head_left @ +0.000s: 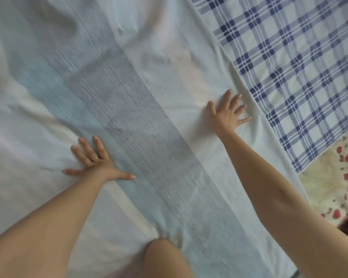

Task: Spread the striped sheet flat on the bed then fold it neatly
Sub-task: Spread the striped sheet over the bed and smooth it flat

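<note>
The striped sheet point(129, 117) lies spread across most of the view, its grey-blue band running diagonally and shallow wrinkles on its left side. Its right edge rests on the plaid bed cover point(299, 67), with a floral blanket point(333, 187) just beyond. The left hand point(96, 163) presses flat beside the band, fingers point(84, 149) spread. The right hand point(228, 113) presses flat near the sheet's right edge, fingers point(236, 99) also spread.

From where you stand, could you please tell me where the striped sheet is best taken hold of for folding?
Probably the striped sheet is best pinched at its free edge beside the right hand, coming from the checked cloth side: that edge lies exposed on top, while the middle lies flat with nothing to pinch.
</note>
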The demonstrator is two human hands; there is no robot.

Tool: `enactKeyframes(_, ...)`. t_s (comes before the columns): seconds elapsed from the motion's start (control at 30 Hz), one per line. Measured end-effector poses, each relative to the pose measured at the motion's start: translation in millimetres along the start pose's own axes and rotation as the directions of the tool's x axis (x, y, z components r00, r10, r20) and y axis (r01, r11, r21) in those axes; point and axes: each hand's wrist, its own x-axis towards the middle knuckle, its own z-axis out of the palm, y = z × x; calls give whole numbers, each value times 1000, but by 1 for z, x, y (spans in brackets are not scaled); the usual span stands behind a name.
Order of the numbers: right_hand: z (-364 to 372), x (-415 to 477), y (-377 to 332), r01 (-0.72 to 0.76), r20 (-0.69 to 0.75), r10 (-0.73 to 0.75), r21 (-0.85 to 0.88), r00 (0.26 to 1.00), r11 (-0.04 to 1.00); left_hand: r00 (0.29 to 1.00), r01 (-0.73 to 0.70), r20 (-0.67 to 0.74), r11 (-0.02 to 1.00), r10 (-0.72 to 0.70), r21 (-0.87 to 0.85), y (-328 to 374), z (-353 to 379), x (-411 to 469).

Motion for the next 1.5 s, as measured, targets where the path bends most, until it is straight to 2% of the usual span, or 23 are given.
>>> enactKeyframes(0.07, -1, -11, -21, 285, -35, -289, -90, 957, 954, 1000, 6, -14, 1000, -6, -11, -2, 1, 2)
enactKeyframes(0.1, 3, -21, -30, 548, 38, -552, -188, 833, 815, 1000, 3, -25, 1000, -4, -13, -4, 1, 3)
enactKeyframes(0.13, 9, -29, -34, 753, 170, -741, -279, 649, 595, 999, -5, -34, 1000, 5, -13, -5, 2, 4)
enactKeyframes(0.17, 11, -29, -38, 840, 287, -800, -320, 527, 438, 999, -17, -42, 1000, 17, -13, -4, 1, 5)
enactKeyframes(0.2, 11, -24, -45, 846, 344, -782, -337, 519, 413, 998, -33, -56, 999, 32, -15, -5, 3, 6)
enactKeyframes(0.27, 15, -13, -62, 679, 278, -620, -320, 734, 660, 996, -55, -78, 998, 51, -41, -8, 6, 5)
enactKeyframes(0.33, 14, -14, -87, 389, 180, -356, -203, 917, 898, 990, -93, -112, 994, 86, -57, -10, 8, 7)
enactKeyframes(0.4, 16, -34, -115, 266, 155, -247, -115, 957, 957, 979, -149, -145, 987, 140, -54, -15, 14, 9)
enactKeyframes(0.43, 21, -55, -129, 318, 153, -301, -104, 941, 942, 970, -182, -176, 981, 168, -65, -22, 19, 10)
enactKeyframes(0.5, 34, -98, -141, 557, 194, -529, -134, 826, 820, 924, -287, -292, 953, 247, -101, -32, 29, 15)
enactKeyframes(0.57, 59, -142, -137, 784, 300, -726, -187, 619, 592, 801, -459, -499, 874, 330, -159, -49, 44, 22)
enactKeyframes(0.6, 77, -171, -130, 848, 357, -769, -208, 530, 488, 709, -537, -625, 825, 327, -177, -69, 57, 25)
enactKeyframes(0.67, 108, -218, -111, 888, 428, -778, -218, 459, 404, 532, -612, -811, 773, 243, -169, -104, 83, 27)
enactKeyframes(0.7, 124, -248, -104, 904, 468, -773, -201, 427, 378, 505, -600, -847, 773, 163, -208, -132, 102, 25)
enactKeyframes(0.87, 152, -325, -121, 918, 466, -792, -159, 394, 363, 522, -401, -848, 853, -86, -334, -252, 156, 19)
enactKeyframes(0.93, 156, -346, -140, 975, 439, -870, -123, 223, 187, 573, -299, -781, 823, -250, -482, -299, 164, 23)
enactKeyframes(1.0, 164, -368, -166, 986, 484, -875, -161, 36, -49, 623, -200, -644, 706, -444, -680, -338, 162, 26)
enactKeyframes(1.07, 170, -386, -202, 959, 522, -852, -230, -20, -164, 622, -149, -493, 526, -608, -838, -376, 151, 33)
enactKeyframes(1.13, 175, -401, -250, 950, 485, -874, -278, 14, -140, 594, -149, -382, 369, -709, -917, -416, 131, 43)
enactKeyframes(1.27, 183, -429, -364, 928, 451, -822, -287, 349, 237, 479, -194, -325, 263, -815, -945, -488, 80, 70)
enactKeyframes(1.37, 202, -449, -426, 841, 452, -717, -386, 531, 380, 494, -215, -253, 165, -832, -963, -531, 49, 95)
enactKeyframes(1.43, 219, -453, -442, 780, 415, -672, -454, 613, 431, 505, -220, -308, 225, -806, -949, -541, 39, 105)
enactKeyframes(1.5, 227, -457, -451, 760, 377, -678, -476, 631, 442, 497, -195, -391, 339, -775, -920, -546, 35, 110)
